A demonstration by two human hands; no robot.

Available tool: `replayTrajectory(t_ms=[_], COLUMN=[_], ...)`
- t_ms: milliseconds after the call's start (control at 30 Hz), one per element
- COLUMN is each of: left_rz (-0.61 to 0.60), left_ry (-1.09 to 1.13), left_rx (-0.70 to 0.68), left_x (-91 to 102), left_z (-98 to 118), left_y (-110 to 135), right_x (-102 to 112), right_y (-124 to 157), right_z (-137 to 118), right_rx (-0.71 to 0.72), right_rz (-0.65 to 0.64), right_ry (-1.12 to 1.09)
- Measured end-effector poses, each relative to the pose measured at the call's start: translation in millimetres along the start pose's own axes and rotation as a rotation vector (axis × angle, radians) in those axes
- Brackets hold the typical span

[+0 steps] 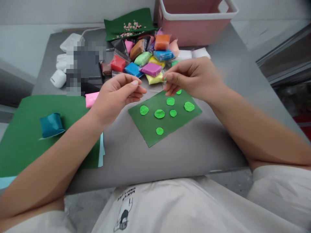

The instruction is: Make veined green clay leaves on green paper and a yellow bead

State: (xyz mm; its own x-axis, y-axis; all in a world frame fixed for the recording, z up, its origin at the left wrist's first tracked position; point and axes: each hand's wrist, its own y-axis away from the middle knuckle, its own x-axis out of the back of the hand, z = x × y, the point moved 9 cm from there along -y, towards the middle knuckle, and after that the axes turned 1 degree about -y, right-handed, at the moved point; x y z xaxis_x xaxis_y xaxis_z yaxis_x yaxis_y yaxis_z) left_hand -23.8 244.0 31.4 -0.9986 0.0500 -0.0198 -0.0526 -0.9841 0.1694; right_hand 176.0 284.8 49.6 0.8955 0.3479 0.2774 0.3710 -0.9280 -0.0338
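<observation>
My left hand (119, 94) hovers above the grey table (126, 155), fingers curled with thumb against fingertips; nothing I can name shows in them. My right hand (191, 77) is held just beyond the small dark green felt sheet (167, 124), its fingers pinched on a tiny bit of bright green clay at the fingertips. Several flattened bright green clay discs (159, 113) lie on that sheet. The two hands are a short gap apart, above the sheet's far edge.
A pile of coloured clay packets (145, 58) lies behind the hands, with a pink bin (194, 22) beyond it. A large green sheet (24, 136) with a teal packet (50, 124) sits at the left, a pink clay block (91, 99) beside it. White items (58, 77) and another green felt (128, 24) lie at the back.
</observation>
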Motion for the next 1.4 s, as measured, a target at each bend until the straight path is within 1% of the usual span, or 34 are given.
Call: replayTrajectory(t_ms=[133,200,267,433,533,567,700,800,933,1067,1200,1333,1400], left_rz=[-0.047,-0.067,-0.078,-0.076,-0.078,-0.077,-0.071,-0.067,-0.079,-0.086,-0.096,-0.099,-0.111], left_ry=[-0.005,-0.009,-0.01,-0.016,-0.011,-0.009,-0.009,-0.02,-0.037,-0.037,-0.026,-0.029,-0.02], left_rx=[0.028,0.03,0.028,0.044,0.047,0.046,0.048,0.046,0.031,0.021,0.017,0.022,0.023], left_x=[-6.5,-9.0,-9.9,-9.4,-10.2,-10.3,-10.5,-10.8,-12.3,-12.6,-13.7,-15.7,-17.7], left_z=[-13.5,-17.0,-18.5,-20.3,-21.0,-21.1,-22.4,-23.0,-22.4,-22.0,-21.6,-20.9,-20.4], left_y=[-1.3,-1.4,-1.2,-0.2,0.0,-0.1,0.0,1.1,2.7,3.6,4.5,6.4,7.8], right_x=[0.5,0.9,0.0,-0.2,-3.5,-4.7,-5.8,-8.2,-9.0,-10.6,-11.2,-13.5,-13.9], right_y=[-3.0,-3.3,-2.9,-0.6,1.0,1.5,4.1,4.9,6.0,7.3,8.8,9.8,10.2], right_z=[2.9,5.9,9.7,1.5,4.0,3.1,-5.5,-2.4,-6.1,-4.2,-9.2,-6.9,-8.3], right_rx=[0.014,-0.009,-0.044,0.038,0.0,0.008,0.104,0.065,0.104,0.073,0.121,0.067,0.071], right_rz=[-0.008,-0.006,-0.012,0.008,-0.002,-0.012,-0.027,-0.04,-0.029,-0.029,-0.027,-0.039,-0.038], right_ry=[-0.029,-0.074,-0.1,-0.135,-0.207,-0.218,-0.217,-0.201,-0.095,-0.122,-0.112,-0.137,-0.111])
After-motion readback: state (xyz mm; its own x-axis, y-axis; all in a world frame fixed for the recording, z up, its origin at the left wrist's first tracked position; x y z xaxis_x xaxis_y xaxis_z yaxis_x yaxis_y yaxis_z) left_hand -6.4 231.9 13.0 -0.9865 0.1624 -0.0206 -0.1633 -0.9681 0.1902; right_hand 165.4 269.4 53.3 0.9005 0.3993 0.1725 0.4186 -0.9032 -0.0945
